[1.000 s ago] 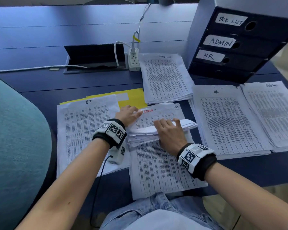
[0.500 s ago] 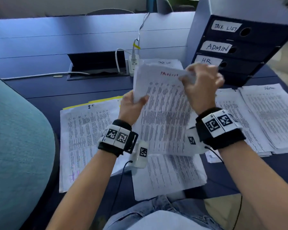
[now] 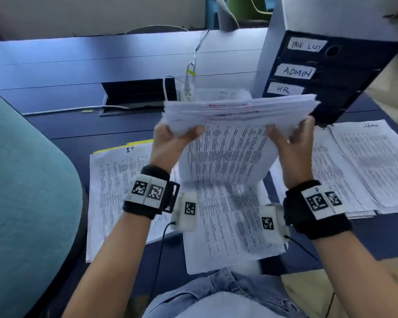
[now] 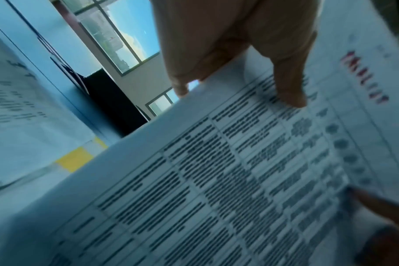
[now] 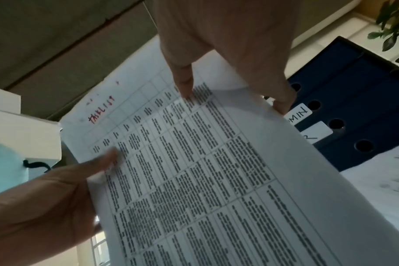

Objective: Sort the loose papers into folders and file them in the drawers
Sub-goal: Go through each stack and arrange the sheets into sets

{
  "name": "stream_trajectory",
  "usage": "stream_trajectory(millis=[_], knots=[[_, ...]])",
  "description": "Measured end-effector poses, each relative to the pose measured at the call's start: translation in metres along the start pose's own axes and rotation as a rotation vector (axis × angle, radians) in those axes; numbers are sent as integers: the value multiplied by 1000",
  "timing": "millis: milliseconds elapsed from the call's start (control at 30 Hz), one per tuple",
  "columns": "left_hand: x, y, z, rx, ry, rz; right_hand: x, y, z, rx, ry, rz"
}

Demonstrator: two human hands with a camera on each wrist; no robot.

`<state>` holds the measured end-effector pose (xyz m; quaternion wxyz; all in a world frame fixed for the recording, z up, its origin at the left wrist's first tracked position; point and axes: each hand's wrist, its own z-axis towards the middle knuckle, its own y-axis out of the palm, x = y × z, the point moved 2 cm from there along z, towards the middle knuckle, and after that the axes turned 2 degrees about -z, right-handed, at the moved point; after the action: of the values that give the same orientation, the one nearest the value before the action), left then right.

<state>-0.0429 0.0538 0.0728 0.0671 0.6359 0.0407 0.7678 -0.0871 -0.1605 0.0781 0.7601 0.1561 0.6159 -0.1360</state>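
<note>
Both hands hold a thick stack of printed papers upright above the dark blue desk. My left hand grips its left edge, thumb on the front sheet. My right hand grips the right edge. The front sheet carries a red "TASK LIST" heading, as the right wrist view shows; the same stack fills the left wrist view. The drawer unit, labelled TASK LIST, ADMIN and HR, stands at the back right with its drawers closed.
Paper piles lie on the desk: one marked IT on a yellow folder at left, one sheet under the hands, two piles at right, one behind. A power strip and cable slot sit behind. A teal chair is at left.
The hands gathered the loose middle stack off the desk, lifted it and now hold it upright by both side edges, higher than before.
</note>
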Motion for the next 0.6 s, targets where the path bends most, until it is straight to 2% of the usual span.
stream_trajectory(millis=[100, 200, 300, 367, 500, 600], knots=[[-15, 3, -10, 23, -56, 73, 9, 3, -9, 1, 21, -24], [-1, 9, -2, 122, 40, 100, -2, 6, -3, 61, -62, -36], [9, 10, 7, 152, 94, 70, -1, 8, -1, 118, -122, -34], [-4, 8, 6, 153, 14, 97, 15, 9, -6, 114, -77, -84], [-55, -2, -10, 170, -303, 236, 66, 11, -19, -35, 147, -356], [-84, -12, -18, 126, -453, 373, 94, 7, -23, -95, 249, -461]])
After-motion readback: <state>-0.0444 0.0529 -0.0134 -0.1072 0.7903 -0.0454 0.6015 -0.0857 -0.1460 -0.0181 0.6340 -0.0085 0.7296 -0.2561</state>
